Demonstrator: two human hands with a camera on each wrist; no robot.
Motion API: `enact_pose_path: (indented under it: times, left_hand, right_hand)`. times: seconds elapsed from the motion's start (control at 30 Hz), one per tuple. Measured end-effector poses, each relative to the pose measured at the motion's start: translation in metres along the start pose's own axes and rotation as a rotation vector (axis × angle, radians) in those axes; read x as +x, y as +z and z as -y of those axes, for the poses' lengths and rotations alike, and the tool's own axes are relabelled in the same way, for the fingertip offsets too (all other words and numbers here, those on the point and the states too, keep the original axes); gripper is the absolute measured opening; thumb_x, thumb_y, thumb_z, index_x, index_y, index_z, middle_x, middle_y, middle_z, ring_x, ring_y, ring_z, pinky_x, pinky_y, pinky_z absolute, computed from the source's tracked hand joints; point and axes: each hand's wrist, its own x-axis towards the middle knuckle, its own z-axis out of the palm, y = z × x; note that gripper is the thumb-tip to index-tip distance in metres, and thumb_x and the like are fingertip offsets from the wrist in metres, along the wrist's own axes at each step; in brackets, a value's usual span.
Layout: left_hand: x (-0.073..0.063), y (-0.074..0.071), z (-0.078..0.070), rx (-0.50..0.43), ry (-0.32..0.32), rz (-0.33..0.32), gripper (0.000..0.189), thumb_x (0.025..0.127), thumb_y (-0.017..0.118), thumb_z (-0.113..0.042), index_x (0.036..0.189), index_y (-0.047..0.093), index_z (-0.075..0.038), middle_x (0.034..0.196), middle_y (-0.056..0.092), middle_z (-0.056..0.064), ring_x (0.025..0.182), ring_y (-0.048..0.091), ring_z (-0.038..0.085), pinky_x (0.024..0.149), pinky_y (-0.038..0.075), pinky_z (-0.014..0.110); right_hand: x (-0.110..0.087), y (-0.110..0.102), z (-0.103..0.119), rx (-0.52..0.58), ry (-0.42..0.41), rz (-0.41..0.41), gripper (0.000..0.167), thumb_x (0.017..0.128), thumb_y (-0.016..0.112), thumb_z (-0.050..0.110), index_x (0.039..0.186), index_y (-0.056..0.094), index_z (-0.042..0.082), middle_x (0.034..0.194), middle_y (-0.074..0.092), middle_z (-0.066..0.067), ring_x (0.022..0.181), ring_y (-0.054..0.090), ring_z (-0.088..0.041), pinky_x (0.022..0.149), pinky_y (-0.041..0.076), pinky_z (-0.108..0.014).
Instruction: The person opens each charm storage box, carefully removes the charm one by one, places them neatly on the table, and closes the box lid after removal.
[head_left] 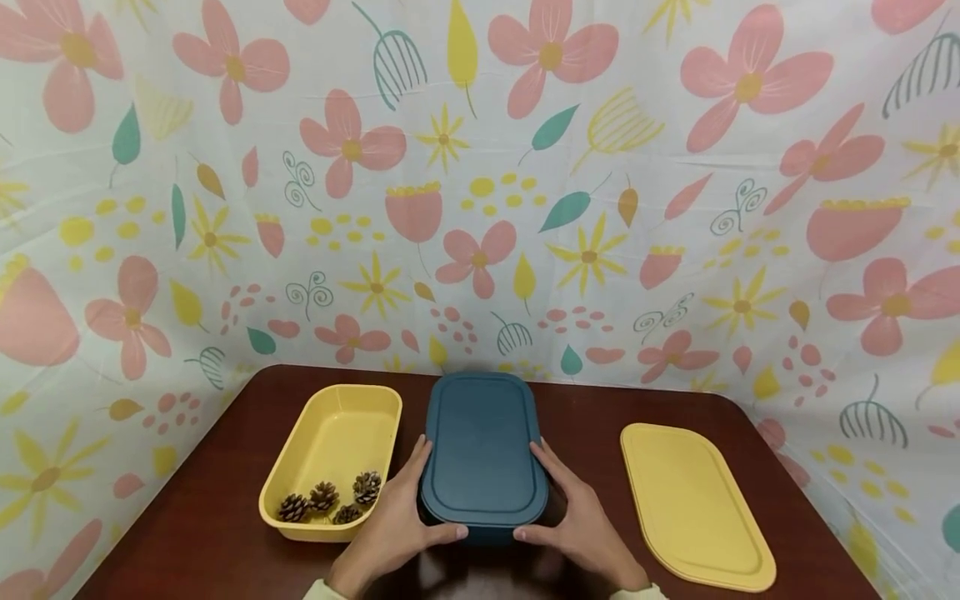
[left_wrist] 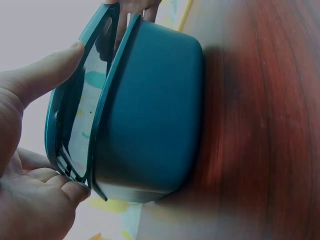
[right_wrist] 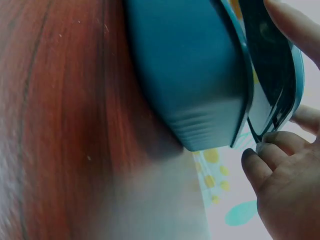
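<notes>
Both hands hold a dark blue lid [head_left: 486,442] by its long sides, over a matching deep blue box [left_wrist: 150,110]. A gap shows between lid and box rim in both wrist views. My left hand [head_left: 393,521] has its thumb at the near left corner and its fingers along the left edge. On the other side, my right hand [head_left: 588,525] grips with its thumb at the near right corner and fingers at the right edge. The box [right_wrist: 195,75] rests on the table; its inside is mostly hidden under the lid.
To the left stands an uncovered yellow box [head_left: 281,475] with several pine cones [head_left: 324,497] at its near end. A yellow lid [head_left: 697,500] lies flat at the right. The dark red wooden table [head_left: 585,408] backs onto a flower-patterned curtain [head_left: 480,208].
</notes>
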Motion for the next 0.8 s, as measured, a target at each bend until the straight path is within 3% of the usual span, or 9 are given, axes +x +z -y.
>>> enact_pose_path:
  times: [0.2, 0.47, 0.7, 0.73, 0.8]
  left_hand:
    - [0.003, 0.003, -0.007, 0.018, 0.002, 0.018, 0.123, 0.072, 0.083, -0.061, 0.162, 0.018, -0.008, 0.169, 0.013, 0.016, 0.152, 0.027, 0.043, 0.113, 0.036, 0.064]
    - [0.008, 0.007, -0.017, -0.011, 0.062, 0.024, 0.121, 0.074, 0.083, -0.058, 0.162, 0.016, -0.007, 0.169, 0.011, 0.018, 0.152, 0.024, 0.044, 0.113, 0.036, 0.066]
    - [0.016, 0.021, -0.031, -0.03, 0.109, 0.047, 0.122, 0.076, 0.084, -0.055, 0.162, 0.014, -0.006, 0.169, 0.009, 0.019, 0.152, 0.023, 0.046, 0.112, 0.037, 0.066]
    - [0.017, 0.023, -0.033, -0.034, 0.11, 0.053, 0.122, 0.076, 0.083, -0.055, 0.162, 0.013, -0.006, 0.169, 0.008, 0.018, 0.153, 0.022, 0.046, 0.112, 0.037, 0.066]
    - [0.019, 0.026, -0.037, -0.04, 0.115, 0.065, 0.122, 0.076, 0.083, -0.055, 0.163, 0.011, -0.008, 0.17, 0.006, 0.018, 0.153, 0.02, 0.045, 0.113, 0.036, 0.065]
  right_hand:
    - [-0.003, -0.009, 0.001, -0.023, 0.002, -0.011, 0.103, 0.074, 0.089, 0.041, 0.159, 0.032, 0.025, 0.168, 0.022, -0.009, 0.152, 0.03, -0.035, 0.111, 0.047, -0.033]
    - [-0.007, -0.021, 0.0, -0.05, -0.042, -0.047, 0.102, 0.075, 0.089, 0.037, 0.159, 0.032, 0.024, 0.168, 0.024, -0.011, 0.151, 0.03, -0.036, 0.111, 0.045, -0.027]
    - [-0.015, -0.04, -0.001, -0.075, -0.043, -0.06, 0.101, 0.076, 0.089, 0.032, 0.159, 0.032, 0.024, 0.167, 0.024, -0.013, 0.146, 0.033, -0.044, 0.101, 0.047, -0.015]
    - [-0.016, -0.042, -0.002, -0.083, -0.038, -0.063, 0.101, 0.076, 0.089, 0.031, 0.159, 0.032, 0.024, 0.167, 0.024, -0.013, 0.146, 0.034, -0.044, 0.1, 0.047, -0.015]
    - [-0.019, -0.047, -0.003, -0.097, -0.032, -0.073, 0.1, 0.076, 0.089, 0.031, 0.159, 0.032, 0.026, 0.167, 0.025, -0.012, 0.148, 0.037, -0.029, 0.1, 0.047, -0.014]
